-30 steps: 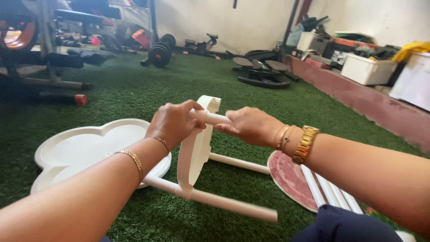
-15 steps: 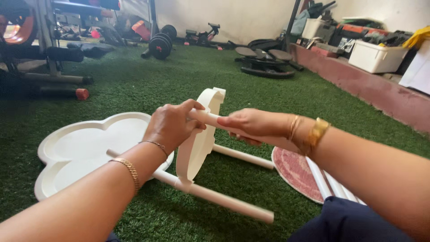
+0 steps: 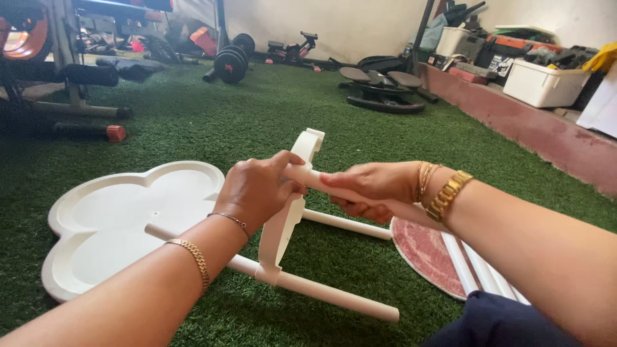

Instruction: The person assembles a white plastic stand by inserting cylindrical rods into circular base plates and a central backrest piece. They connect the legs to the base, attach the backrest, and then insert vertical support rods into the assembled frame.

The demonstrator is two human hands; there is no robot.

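The left hand [image 3: 257, 193] is steadying the upright white bracket [image 3: 286, 222], fingers clamped on it, so the right hand [image 3: 366, 189], fingers wrapped together around a white tube [image 3: 312, 178], is pressing it in. Farther left, the clover-shaped tray [image 3: 109, 225] is lying on the turf [image 3: 257, 109]. Since earlier, the grips are staying much the same.
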